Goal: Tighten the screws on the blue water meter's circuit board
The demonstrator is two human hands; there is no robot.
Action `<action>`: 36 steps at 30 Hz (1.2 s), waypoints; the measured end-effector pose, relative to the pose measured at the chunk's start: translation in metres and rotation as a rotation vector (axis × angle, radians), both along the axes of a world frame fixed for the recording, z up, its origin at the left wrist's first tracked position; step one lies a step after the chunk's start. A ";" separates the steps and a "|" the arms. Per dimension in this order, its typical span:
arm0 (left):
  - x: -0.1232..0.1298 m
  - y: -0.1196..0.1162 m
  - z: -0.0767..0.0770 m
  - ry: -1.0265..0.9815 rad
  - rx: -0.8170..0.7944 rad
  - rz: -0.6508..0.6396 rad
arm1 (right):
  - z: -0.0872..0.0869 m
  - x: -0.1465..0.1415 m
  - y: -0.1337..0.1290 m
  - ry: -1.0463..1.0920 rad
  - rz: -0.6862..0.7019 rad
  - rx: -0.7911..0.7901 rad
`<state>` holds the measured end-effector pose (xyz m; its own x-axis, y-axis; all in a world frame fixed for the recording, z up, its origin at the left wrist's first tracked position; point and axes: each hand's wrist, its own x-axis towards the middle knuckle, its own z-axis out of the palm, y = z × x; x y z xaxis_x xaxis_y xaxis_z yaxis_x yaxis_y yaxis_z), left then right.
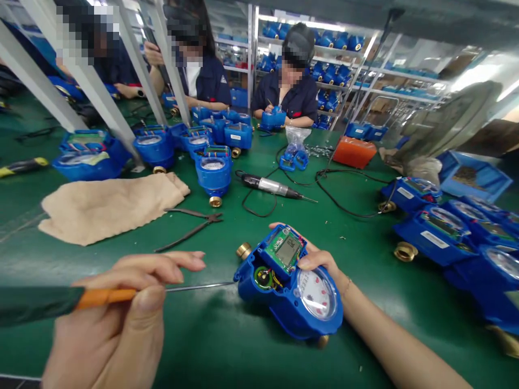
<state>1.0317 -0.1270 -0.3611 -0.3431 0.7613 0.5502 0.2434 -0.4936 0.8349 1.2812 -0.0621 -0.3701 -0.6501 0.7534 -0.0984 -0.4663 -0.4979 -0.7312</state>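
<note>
My left hand (pixel 113 308) is closed around a screwdriver (pixel 109 297) with an orange and dark green handle, its index finger stretched out. The thin metal shaft runs right, and its tip meets the left corner of a blue water meter (pixel 263 302). From behind and the right, my right hand (pixel 320 259) grips this meter, thumb on top by the circuit board. The meter is tilted on the bench, its cover off. A green board with a small display (pixel 287 251), coloured wires and a round white dial (pixel 316 294) show. Brass fittings (pixel 244 250) stick out at its ends.
Pliers (pixel 194 227) and a beige cloth (pixel 109 208) lie on the green bench (pixel 211 335). Beyond is a corded electric screwdriver (pixel 267 186). Several blue meters (pixel 213 170) stand left, more (pixel 441 232) right, near an orange box (pixel 354 151). Co-workers (pixel 290 92) sit across.
</note>
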 end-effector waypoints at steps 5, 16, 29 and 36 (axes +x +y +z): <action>0.018 -0.008 -0.006 0.000 -0.502 -0.320 | -0.010 0.002 0.004 0.055 -0.036 0.022; 0.019 0.004 -0.035 0.142 -0.460 -0.389 | -0.017 0.013 0.013 0.079 0.053 0.073; -0.006 0.015 -0.038 0.090 -0.653 -0.275 | -0.012 0.002 0.011 0.055 0.083 0.046; -0.089 0.043 -0.032 0.953 -0.850 0.170 | 0.004 -0.017 0.008 -0.095 0.129 0.021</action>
<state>0.9424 -0.0842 -0.3933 -0.2114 0.9774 -0.0035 0.9212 0.2004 0.3336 1.2646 -0.0545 -0.3660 -0.7300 0.6670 -0.1492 -0.3279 -0.5332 -0.7799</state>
